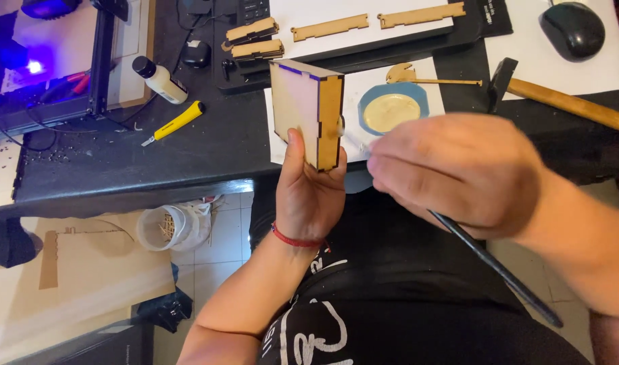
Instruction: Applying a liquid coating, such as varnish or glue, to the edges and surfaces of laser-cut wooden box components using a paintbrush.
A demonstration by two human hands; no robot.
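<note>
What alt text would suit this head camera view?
A person's left hand holds a small wooden box upright while the right hand touches a thin dark-handled brush to its edge, above a black desk with a hammer and glue lid.

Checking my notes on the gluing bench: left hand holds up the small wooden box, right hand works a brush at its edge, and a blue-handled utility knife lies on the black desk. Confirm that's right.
One detail is wrong: the utility knife on the black desk is yellow-handled, not blue, as the head view shows. The rest stands: the left hand holds up the wooden box, and the right hand works a brush at its edge.
</note>
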